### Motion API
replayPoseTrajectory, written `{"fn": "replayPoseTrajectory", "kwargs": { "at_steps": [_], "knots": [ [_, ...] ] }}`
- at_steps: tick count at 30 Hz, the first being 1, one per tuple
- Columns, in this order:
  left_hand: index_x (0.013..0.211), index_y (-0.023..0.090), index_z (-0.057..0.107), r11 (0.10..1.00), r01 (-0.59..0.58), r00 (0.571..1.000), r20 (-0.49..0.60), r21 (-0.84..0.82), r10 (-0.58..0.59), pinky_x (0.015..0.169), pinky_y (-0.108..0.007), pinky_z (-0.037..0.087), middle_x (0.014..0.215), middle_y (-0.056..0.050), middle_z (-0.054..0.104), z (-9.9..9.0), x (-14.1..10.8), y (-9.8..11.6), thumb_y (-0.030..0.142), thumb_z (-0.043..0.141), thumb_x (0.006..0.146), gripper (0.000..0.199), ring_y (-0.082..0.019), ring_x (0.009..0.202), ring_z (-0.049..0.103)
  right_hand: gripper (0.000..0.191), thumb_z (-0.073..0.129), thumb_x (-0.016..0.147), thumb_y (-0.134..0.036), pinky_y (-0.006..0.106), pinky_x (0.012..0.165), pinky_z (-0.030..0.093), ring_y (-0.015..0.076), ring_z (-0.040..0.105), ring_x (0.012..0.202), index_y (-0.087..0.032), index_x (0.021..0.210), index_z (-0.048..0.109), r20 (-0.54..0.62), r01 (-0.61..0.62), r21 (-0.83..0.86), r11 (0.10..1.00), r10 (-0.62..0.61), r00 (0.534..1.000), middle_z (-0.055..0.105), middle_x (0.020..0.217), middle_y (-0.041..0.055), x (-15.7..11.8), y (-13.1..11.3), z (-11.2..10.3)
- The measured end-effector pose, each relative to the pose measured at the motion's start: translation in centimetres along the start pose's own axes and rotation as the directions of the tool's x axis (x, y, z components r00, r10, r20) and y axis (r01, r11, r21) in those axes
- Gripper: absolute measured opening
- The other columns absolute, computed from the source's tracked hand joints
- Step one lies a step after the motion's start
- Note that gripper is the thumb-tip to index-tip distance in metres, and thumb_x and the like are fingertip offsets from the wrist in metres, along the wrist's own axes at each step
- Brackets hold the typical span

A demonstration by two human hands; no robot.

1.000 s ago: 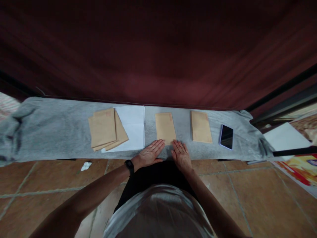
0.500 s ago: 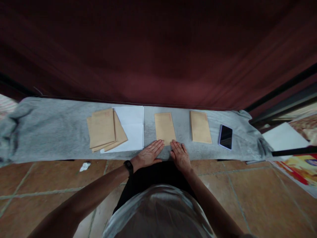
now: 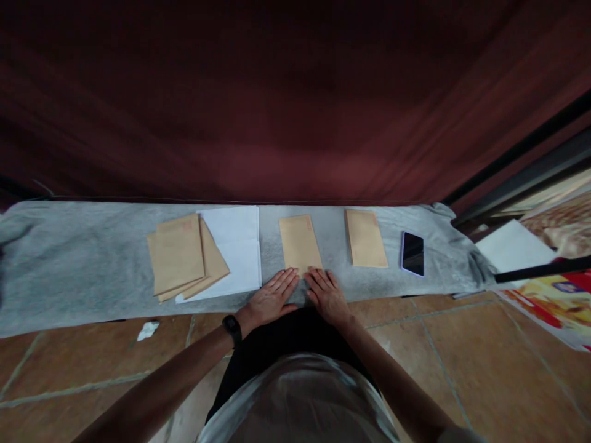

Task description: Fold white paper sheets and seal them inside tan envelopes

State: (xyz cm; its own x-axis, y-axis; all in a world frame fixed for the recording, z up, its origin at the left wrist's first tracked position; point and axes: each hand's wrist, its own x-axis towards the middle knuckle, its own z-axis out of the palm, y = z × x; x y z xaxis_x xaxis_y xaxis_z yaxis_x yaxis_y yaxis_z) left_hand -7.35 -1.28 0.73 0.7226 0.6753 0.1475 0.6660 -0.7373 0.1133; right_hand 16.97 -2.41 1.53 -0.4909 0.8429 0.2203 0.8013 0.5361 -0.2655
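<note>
A single brown paper envelope (image 3: 301, 243) lies flat on the grey cloth in front of me. My left hand (image 3: 272, 294) rests flat with its fingertips on the envelope's near left corner. On the near edge, further right, lie the fingertips of my right hand (image 3: 327, 295), palm down and fingers stretched out. Neither hand grips anything. Off to the left, several larger brown envelopes (image 3: 180, 255) overlap a stack of white paper (image 3: 237, 246). A small stack of brown envelopes (image 3: 367, 239) sits to the right.
A phone (image 3: 412, 253) with a pale purple edge lies right of the small stack. Grey cloth (image 3: 92, 258) covers the narrow surface, with a dark red curtain (image 3: 286, 160) behind it. A crumpled white scrap (image 3: 148, 330) is on the tiled floor (image 3: 92, 351).
My right hand has shifted slightly left along the near edge of the envelope. The left hand stays flat at its corner. The whole view has turned a little.
</note>
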Motion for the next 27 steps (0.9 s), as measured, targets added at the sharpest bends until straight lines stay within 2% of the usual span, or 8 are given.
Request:
{"fn": "replayPoseTrajectory", "kwargs": {
  "at_steps": [5, 13, 18, 22, 27],
  "knots": [
    [0.155, 0.012, 0.033, 0.999, 0.04, 0.999, -0.023, -0.035, -0.041, 0.125, -0.045, 0.027, 0.16, -0.017, 0.037, -0.4, 0.6, 0.4, 0.051, 0.043, 0.101, 0.067, -0.025, 0.152, 0.028, 0.049, 0.045, 0.104, -0.032, 0.054, 0.123, 0.024, 0.0262, 0.038, 0.147, -0.025, 0.152, 0.043, -0.018, -0.031, -0.019, 0.999, 0.03, 0.999, 0.042, 0.159, 0.0062, -0.4, -0.1, 0.1],
    [0.156, 0.011, 0.032, 0.992, 0.115, 0.993, 0.012, -0.043, -0.114, 0.126, -0.044, 0.022, 0.164, -0.016, 0.029, -0.5, 3.2, 0.9, 0.052, 0.032, 0.104, 0.066, -0.025, 0.154, 0.023, 0.048, 0.047, 0.104, -0.033, 0.052, 0.123, 0.026, 0.0258, 0.038, 0.146, -0.024, 0.152, 0.044, -0.015, -0.035, -0.002, 0.999, 0.035, 0.999, 0.045, 0.157, 0.0055, -0.2, 0.0, 0.3],
    [0.156, 0.011, 0.033, 0.984, 0.159, 0.986, 0.068, -0.078, -0.154, 0.126, -0.044, 0.02, 0.164, -0.014, 0.032, 0.2, 7.1, -0.9, 0.049, 0.022, 0.106, 0.063, -0.023, 0.154, 0.023, 0.044, 0.047, 0.104, -0.034, 0.052, 0.122, 0.027, 0.0261, 0.039, 0.146, -0.024, 0.147, 0.051, -0.017, -0.06, 0.012, 0.998, 0.061, 0.998, 0.049, 0.155, 0.0057, -0.1, -0.1, 0.4],
    [0.157, 0.009, 0.03, 0.973, 0.217, 0.973, 0.097, -0.075, -0.21, 0.127, -0.045, 0.014, 0.166, -0.015, 0.026, 0.9, 10.6, -2.7, 0.049, 0.025, 0.105, 0.066, -0.024, 0.155, 0.02, 0.046, 0.048, 0.103, -0.034, 0.051, 0.122, 0.028, 0.0259, 0.041, 0.145, -0.026, 0.149, 0.048, -0.023, -0.074, 0.016, 0.997, 0.074, 0.997, 0.05, 0.154, 0.0045, 0.0, -0.2, 0.4],
    [0.159, 0.012, 0.025, 0.958, 0.276, 0.961, 0.049, -0.074, -0.273, 0.127, -0.047, 0.013, 0.166, -0.013, 0.027, 2.0, 14.0, -4.7, 0.049, 0.026, 0.103, 0.068, -0.025, 0.155, 0.018, 0.047, 0.049, 0.103, -0.031, 0.051, 0.123, 0.026, 0.0253, 0.041, 0.145, -0.028, 0.149, 0.047, -0.034, -0.079, 0.018, 0.997, 0.079, 0.996, 0.047, 0.156, 0.0024, 0.0, -0.2, 0.4]
  ]
}}
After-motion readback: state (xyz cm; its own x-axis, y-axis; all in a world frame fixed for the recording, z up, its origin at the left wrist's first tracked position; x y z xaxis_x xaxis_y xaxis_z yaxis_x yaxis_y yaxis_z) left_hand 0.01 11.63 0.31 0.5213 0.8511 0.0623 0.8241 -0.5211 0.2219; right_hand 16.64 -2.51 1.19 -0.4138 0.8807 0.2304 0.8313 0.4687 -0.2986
